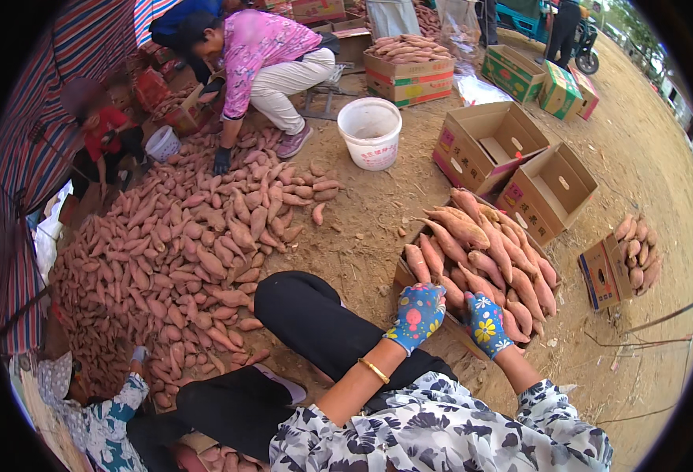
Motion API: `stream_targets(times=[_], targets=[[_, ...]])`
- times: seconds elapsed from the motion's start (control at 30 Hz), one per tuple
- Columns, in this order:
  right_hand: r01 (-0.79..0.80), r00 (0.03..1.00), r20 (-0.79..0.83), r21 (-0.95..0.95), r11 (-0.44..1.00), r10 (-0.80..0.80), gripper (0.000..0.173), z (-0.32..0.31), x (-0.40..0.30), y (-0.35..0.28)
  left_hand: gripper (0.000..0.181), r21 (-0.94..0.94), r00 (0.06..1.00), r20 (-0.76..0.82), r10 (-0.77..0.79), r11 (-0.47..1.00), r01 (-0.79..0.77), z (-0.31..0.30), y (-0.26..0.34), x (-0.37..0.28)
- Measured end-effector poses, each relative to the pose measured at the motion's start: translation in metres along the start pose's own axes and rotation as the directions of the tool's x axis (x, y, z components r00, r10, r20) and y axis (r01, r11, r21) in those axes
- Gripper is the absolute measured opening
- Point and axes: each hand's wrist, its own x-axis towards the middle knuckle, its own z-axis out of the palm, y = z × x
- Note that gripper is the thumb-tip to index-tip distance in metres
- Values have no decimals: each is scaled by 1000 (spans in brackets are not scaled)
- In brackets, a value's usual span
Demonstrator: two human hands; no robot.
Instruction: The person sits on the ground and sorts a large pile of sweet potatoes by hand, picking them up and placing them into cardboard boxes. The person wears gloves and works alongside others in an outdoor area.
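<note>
A cardboard box (404,274) heaped with pink-skinned sweet potatoes (494,242) stands before me at the right. My left hand (415,315), in a blue flowered glove, is over the near left edge of the box. Its fingers are curled against the potatoes. Just to its right, my right hand (486,324) wears a matching glove and rests at the near side of the heap. One sweet potato (454,292) lies between the two hands. My fingertips are largely hidden, so whether either hand grips a potato is unclear.
A large sweet potato pile (175,253) spreads at left, where co-workers crouch, one reaching in with a dark-gloved hand (222,160). A white bucket (370,134), two open cartons (494,144) and a filled box (408,74) stand beyond. A tipped carton (606,274) with potatoes lies right.
</note>
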Motion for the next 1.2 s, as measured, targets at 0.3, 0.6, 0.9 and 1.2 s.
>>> stream_targets(times=[0.3, 0.6, 0.9, 1.2], targets=[[19, 1000, -21, 131, 991, -17, 27, -57, 49, -53, 17, -433, 924, -329, -193, 901, 34, -134, -15, 7], [227, 973, -118, 315, 922, -200, 20, -40, 123, -134, 21, -490, 652, -506, -565, 810, 322, -245, -116, -120], [300, 945, 41, 286, 910, -324, 24, 37, 237, -190, 20, -526, 524, -512, -681, 730, 436, -322, -180, -253], [241, 717, 462, 539, 807, -522, 28, 187, 336, -279, 21, -594, 272, -445, -853, 508, 623, -438, -222, -276]])
